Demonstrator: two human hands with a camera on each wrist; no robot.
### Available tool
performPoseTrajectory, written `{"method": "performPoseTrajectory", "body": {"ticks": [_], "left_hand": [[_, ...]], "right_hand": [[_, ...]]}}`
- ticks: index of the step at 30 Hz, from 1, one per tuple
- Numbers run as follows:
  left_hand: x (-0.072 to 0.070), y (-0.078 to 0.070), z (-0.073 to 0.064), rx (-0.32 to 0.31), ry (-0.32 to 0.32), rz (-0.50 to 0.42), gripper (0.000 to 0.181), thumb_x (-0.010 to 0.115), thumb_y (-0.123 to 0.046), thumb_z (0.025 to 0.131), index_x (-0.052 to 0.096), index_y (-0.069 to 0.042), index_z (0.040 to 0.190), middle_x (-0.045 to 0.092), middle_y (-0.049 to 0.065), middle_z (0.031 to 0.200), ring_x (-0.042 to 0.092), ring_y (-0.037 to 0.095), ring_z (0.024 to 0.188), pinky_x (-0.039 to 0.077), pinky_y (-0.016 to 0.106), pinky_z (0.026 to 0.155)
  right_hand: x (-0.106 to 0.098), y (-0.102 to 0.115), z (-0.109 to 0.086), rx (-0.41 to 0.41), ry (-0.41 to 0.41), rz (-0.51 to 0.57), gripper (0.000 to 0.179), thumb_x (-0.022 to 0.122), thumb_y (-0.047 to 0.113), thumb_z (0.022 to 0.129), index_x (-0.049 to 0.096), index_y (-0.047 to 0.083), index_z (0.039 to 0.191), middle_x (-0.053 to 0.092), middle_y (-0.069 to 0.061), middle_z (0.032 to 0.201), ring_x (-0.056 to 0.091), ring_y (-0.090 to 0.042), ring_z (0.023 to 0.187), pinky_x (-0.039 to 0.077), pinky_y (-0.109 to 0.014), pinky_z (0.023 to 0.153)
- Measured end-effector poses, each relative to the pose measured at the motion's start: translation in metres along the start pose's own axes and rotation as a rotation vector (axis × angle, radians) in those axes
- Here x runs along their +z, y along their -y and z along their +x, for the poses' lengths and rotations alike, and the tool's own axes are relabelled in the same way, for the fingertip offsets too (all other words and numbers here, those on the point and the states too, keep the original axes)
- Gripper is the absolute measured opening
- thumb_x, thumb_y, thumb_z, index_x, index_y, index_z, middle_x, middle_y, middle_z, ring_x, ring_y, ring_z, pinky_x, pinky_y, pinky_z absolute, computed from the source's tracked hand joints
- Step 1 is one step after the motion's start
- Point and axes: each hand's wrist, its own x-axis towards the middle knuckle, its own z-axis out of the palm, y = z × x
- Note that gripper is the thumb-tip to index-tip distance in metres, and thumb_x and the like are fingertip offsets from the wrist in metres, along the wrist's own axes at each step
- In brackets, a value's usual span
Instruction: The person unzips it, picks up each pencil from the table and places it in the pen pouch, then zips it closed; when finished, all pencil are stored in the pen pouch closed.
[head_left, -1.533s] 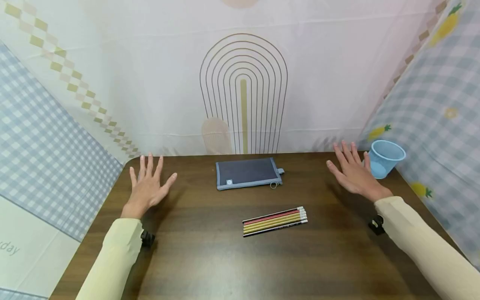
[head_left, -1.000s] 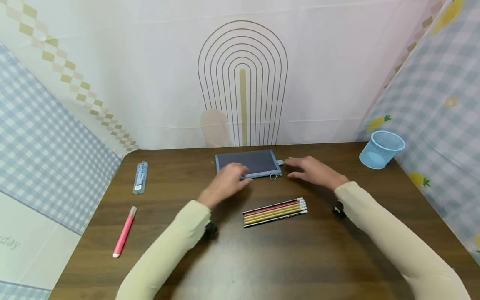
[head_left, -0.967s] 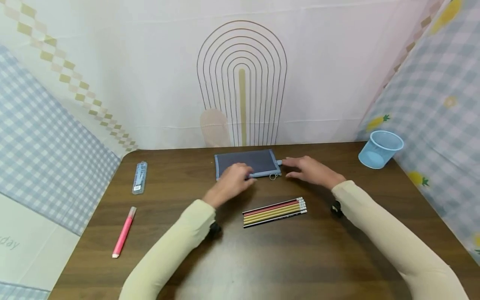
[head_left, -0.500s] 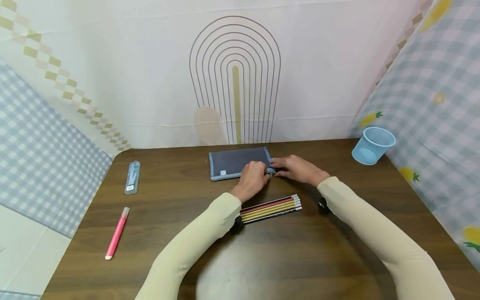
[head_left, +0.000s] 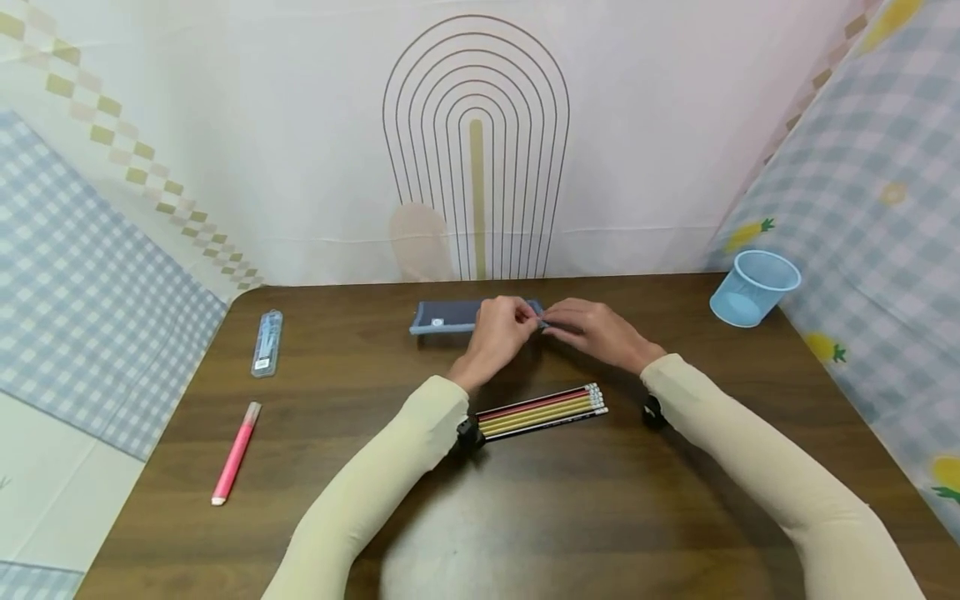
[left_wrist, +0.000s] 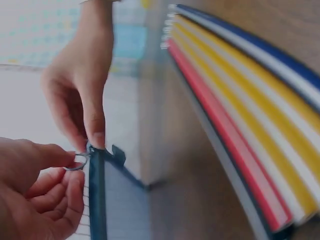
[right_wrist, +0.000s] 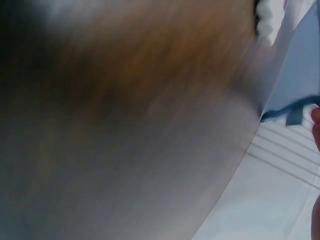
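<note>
A dark blue zip pouch point(head_left: 452, 315) with lighter blue edging is at the back middle of the table, its front edge raised. My left hand point(head_left: 497, 335) pinches the metal zipper ring point(left_wrist: 84, 161) at the pouch's right front corner, between thumb and forefinger. Opposite it, my right hand point(head_left: 596, 332) pinches that same corner; the left wrist view has its thumb pressed on the edging. The small side tab point(left_wrist: 118, 154) sticks out close by. A row of pencils point(head_left: 543, 412) lies just in front, partly hidden by the left wrist.
On the left lie a pink marker point(head_left: 236, 454) and a slim clear blue case point(head_left: 266, 343). A light blue mesh cup point(head_left: 753, 289) stands at the back right corner. Behind the table point(head_left: 600, 517) hangs a patterned cloth point(head_left: 315, 167).
Both hands have come from the table's sides to the pouch's right front corner and taken hold of ring and corner. The pouch's front edge has risen. The pencils have stayed put.
</note>
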Motion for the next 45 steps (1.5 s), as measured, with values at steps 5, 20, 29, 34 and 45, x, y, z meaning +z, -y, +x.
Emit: {"method": "performPoseTrajectory", "body": {"ticks": [5, 20, 29, 34, 45], "left_hand": [[-0.016, -0.005, -0.003, 0.028, -0.077, -0.077, 0.008, 0.075, -0.014, 0.091, 0.078, -0.008, 0.086, 0.076, 0.002, 0.08, 0.066, 0.01, 0.071, 0.05, 0.02, 0.063], [-0.061, 0.065, -0.032, -0.093, -0.132, -0.061, 0.01, 0.077, -0.012, 0.089, 0.079, -0.003, 0.088, 0.078, 0.01, 0.083, 0.071, 0.018, 0.071, 0.052, 0.023, 0.061], [-0.088, 0.088, -0.037, -0.255, -0.124, -0.044, 0.01, 0.077, -0.021, 0.085, 0.082, -0.013, 0.082, 0.078, 0.005, 0.079, 0.063, 0.012, 0.068, 0.044, 0.023, 0.062], [-0.088, 0.077, -0.04, -0.282, -0.131, -0.079, 0.009, 0.078, -0.023, 0.082, 0.081, -0.015, 0.08, 0.078, 0.003, 0.079, 0.066, 0.013, 0.07, 0.047, 0.024, 0.063], [-0.073, 0.063, -0.044, -0.001, -0.116, -0.058, 0.007, 0.077, -0.012, 0.088, 0.078, -0.006, 0.09, 0.075, 0.007, 0.081, 0.067, 0.016, 0.071, 0.053, 0.025, 0.065]], "right_hand": [[0.001, 0.009, 0.003, 0.012, -0.268, 0.051, 0.037, 0.08, -0.01, 0.077, 0.077, 0.004, 0.111, 0.078, -0.01, 0.105, 0.073, -0.023, 0.097, 0.054, -0.018, 0.09], [-0.018, 0.006, -0.034, 0.138, -0.276, 0.03, 0.03, 0.081, -0.01, 0.077, 0.079, 0.005, 0.103, 0.078, -0.01, 0.098, 0.074, -0.025, 0.09, 0.044, -0.002, 0.088], [-0.031, 0.004, -0.05, 0.209, -0.332, -0.006, 0.033, 0.08, -0.013, 0.074, 0.08, 0.005, 0.102, 0.078, -0.009, 0.097, 0.073, -0.018, 0.089, 0.046, -0.003, 0.086], [-0.03, 0.007, -0.046, 0.238, -0.362, -0.007, 0.027, 0.078, -0.009, 0.08, 0.079, 0.004, 0.103, 0.078, -0.011, 0.096, 0.073, -0.025, 0.085, 0.045, -0.002, 0.084], [-0.031, 0.016, -0.043, 0.236, -0.314, 0.037, 0.03, 0.077, -0.011, 0.08, 0.078, 0.004, 0.106, 0.077, -0.01, 0.1, 0.073, -0.022, 0.09, 0.049, -0.005, 0.082]]}}
